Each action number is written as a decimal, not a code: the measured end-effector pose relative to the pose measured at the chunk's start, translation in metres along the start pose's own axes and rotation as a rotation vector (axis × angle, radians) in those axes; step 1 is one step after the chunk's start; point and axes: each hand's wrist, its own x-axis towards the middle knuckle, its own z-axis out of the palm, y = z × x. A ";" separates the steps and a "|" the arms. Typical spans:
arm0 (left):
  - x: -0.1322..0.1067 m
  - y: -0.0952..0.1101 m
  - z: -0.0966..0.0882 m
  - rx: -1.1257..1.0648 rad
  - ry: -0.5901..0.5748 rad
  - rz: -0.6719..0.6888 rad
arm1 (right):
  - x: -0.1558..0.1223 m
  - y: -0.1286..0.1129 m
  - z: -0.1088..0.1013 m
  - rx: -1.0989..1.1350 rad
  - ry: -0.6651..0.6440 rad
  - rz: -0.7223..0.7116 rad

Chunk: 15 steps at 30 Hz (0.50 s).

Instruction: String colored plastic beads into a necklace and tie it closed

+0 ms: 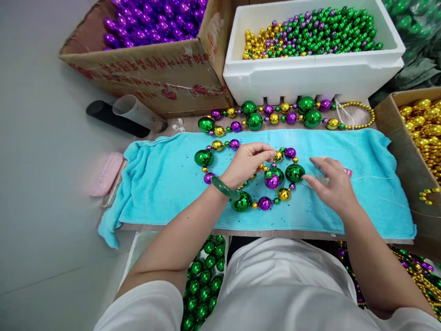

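A strand of shiny green, purple and gold beads (264, 203) lies in loops on a turquoise towel (165, 184). My left hand (250, 161), with a green bangle (224, 188) at its wrist, is closed in a pinch on the strand, near a gold bead and small gold beads. A short bit of pale thread shows by its fingertips. My right hand (332, 184) hovers just right of a large green bead (295, 173), thumb and fingers apart, nothing visible held. Beside it lies a small pink-red tag (348, 172); thin clear thread runs right across the towel.
Behind the towel lies another bead necklace (274, 118). A cardboard box (151, 87) of purple beads and a white foam box (310, 78) of mixed beads stand beyond. A box (396, 138) of gold beads is right. A clear cup (138, 112) and pink case (107, 174) sit left.
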 end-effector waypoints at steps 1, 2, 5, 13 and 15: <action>0.001 0.000 0.002 -0.024 0.006 -0.019 | 0.000 -0.008 0.005 0.090 -0.072 -0.016; 0.001 -0.001 0.003 -0.051 0.009 -0.034 | 0.001 -0.018 0.013 0.199 -0.147 -0.026; 0.003 -0.002 0.006 -0.148 -0.007 -0.041 | 0.010 -0.039 0.040 0.370 -0.239 -0.018; -0.005 -0.011 -0.010 0.061 -0.131 0.163 | 0.031 -0.038 0.060 0.655 -0.148 0.208; -0.011 -0.011 -0.009 0.265 -0.120 0.217 | 0.031 -0.039 0.059 0.683 -0.139 0.231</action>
